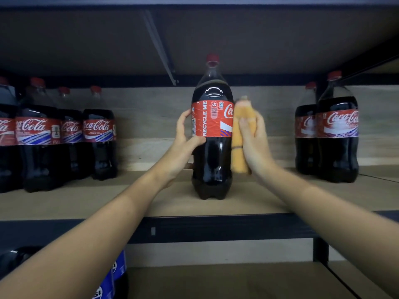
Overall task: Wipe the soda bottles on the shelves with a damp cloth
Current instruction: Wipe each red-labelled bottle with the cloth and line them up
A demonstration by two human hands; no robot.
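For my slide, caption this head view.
Left hand steadies a cola bottle on the shelf while right hand wipes it with an orange cloth.

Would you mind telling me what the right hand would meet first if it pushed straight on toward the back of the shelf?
The right hand presses an orange cloth against the middle bottle. Straight ahead, past that bottle's side, it probably meets only the shelf's back wall; depth is unclear.

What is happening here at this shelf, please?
A person is wiping a cola bottle that stands upright on the wooden shelf. The left hand grips the bottle at its label, and the right hand presses a yellow cloth against its right side. More cola bottles stand on both sides.
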